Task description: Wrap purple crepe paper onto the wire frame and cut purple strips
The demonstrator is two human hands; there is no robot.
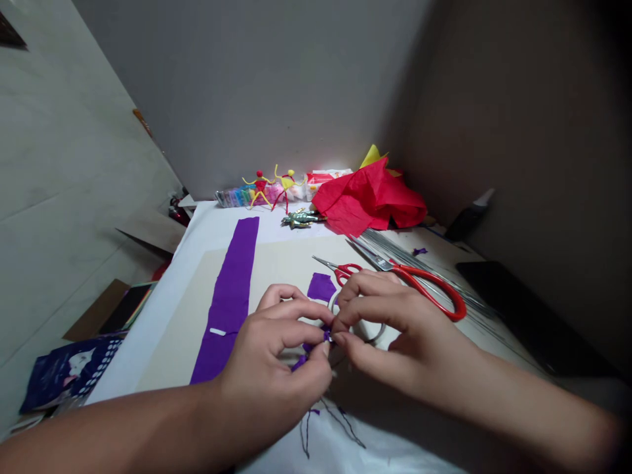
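My left hand [279, 352] and my right hand [399, 319] meet over the front of the table, fingertips pinched together. Between them is a small bunched piece of purple crepe paper [299, 363], mostly hidden by the fingers. Thin dark wires [307, 434] hang below the hands; whether they join the purple piece I cannot tell. Behind my right fingers shows part of a pale ring [378, 334], perhaps a tape roll. A purple paper scrap [321, 288] lies just past the fingertips. Left of my hands stretches a long purple paper strip [232, 283] with a small white stick [217, 332] on it.
Small red-handled scissors [345, 272] and large red-handled scissors [447, 296] lie beyond my hands, beside a bundle of grey wires [390, 245]. Farther back are crumpled red paper [370, 194], a shiny green figure [301, 218] and two red-and-yellow wire figures [260, 185]. A dark flat object [523, 309] lies right.
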